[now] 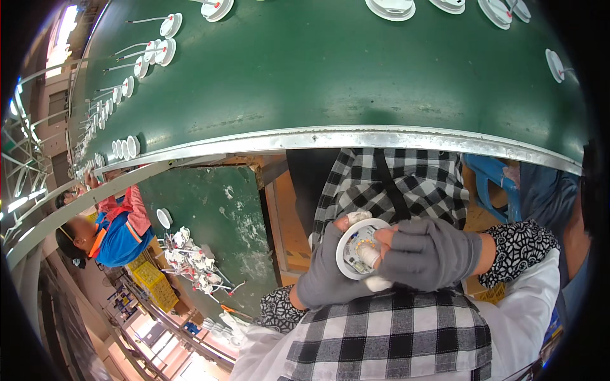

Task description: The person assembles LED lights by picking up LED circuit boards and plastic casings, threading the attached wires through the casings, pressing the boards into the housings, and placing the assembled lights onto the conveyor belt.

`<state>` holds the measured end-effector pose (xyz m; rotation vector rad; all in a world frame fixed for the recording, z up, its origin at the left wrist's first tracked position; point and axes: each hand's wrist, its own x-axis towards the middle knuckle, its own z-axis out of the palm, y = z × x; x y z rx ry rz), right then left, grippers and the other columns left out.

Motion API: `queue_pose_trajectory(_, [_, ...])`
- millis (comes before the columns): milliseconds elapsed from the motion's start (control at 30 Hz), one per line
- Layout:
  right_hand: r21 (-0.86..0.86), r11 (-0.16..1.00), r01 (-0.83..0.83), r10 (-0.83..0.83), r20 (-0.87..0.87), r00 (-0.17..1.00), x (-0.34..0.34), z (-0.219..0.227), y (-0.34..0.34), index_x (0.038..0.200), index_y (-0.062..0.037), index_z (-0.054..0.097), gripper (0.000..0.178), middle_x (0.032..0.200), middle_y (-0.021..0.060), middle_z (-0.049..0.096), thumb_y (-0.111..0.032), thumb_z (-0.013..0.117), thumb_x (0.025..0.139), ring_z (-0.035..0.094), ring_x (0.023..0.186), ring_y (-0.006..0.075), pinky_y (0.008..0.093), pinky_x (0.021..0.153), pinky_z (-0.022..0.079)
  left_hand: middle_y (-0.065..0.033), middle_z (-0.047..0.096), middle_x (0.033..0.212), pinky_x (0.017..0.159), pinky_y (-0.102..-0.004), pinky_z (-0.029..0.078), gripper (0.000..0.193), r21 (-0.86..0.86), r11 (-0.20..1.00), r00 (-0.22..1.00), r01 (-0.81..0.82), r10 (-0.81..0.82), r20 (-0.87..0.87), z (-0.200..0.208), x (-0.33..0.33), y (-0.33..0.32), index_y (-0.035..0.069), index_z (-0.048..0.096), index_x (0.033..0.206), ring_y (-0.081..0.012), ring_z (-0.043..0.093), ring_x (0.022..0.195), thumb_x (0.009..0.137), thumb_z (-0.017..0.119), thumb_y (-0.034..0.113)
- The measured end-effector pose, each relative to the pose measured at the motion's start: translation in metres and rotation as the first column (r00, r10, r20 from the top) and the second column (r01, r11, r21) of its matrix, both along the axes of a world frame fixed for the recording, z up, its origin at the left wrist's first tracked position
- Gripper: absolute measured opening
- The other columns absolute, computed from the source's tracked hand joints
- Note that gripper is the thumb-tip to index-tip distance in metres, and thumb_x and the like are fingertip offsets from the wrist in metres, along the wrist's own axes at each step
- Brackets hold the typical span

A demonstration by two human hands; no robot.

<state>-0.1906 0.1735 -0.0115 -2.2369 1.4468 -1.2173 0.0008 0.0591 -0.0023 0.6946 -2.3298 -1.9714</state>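
A round white LED downlight (342, 261) is held low in front of my body, its open face turned up. Inside its rim shows a circuit board (360, 246) with small yellow LEDs. My left hand (324, 270), in a grey fingerless glove, is closed around the left side and underside of the downlight. From the right, my right hand (435, 251), gloved the same way, has its fingers bent together over the rim and touching the board. White tape wraps several fingertips. Whether anything small is pinched in the right fingers is hidden.
A green conveyor belt (286, 76) with a metal edge (356, 136) runs ahead, carrying several downlights (165, 52). At left, a green side table (222, 203) holds a pile of wired white parts (194, 263) and a white ring (164, 218). A co-worker (121, 228) sits beyond; a blue stool (492, 181) stands right.
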Motion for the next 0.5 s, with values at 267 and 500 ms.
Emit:
queue_pose_trajectory(267, [0.173, 0.967, 0.187, -0.191, 0.007, 0.982, -0.008, 0.009, -0.023, 0.112, -0.0110, 0.054, 0.048, 0.098, 0.0027, 0.044, -0.025, 0.065, 0.068, 0.048, 0.095, 0.0192, 0.0325, 0.079, 0.037, -0.0167, 0.052, 0.123, 0.092, -0.0321, 0.045, 0.046, 0.424, 0.881, 0.977, -0.212, 0.187, 0.101, 0.016, -0.009, -0.007, -0.005, 0.038, 0.133, -0.0206, 0.056, 0.106, 0.094, 0.044, 0.020])
queue_pose_trajectory(500, [0.456, 0.874, 0.167, -0.276, 0.185, 0.943, -0.007, 0.008, -0.020, 0.117, -0.0079, 0.051, 0.050, 0.096, 0.0080, 0.045, -0.032, 0.067, 0.076, 0.049, 0.091, 0.0250, 0.0388, 0.080, 0.041, -0.0150, 0.059, 0.112, 0.084, -0.0293, 0.049, 0.036, 0.258, 0.930, 0.965, -0.260, 0.243, 0.098, 0.023, -0.017, -0.014, -0.005, 0.046, 0.126, -0.0172, 0.060, 0.099, 0.092, 0.045, 0.009])
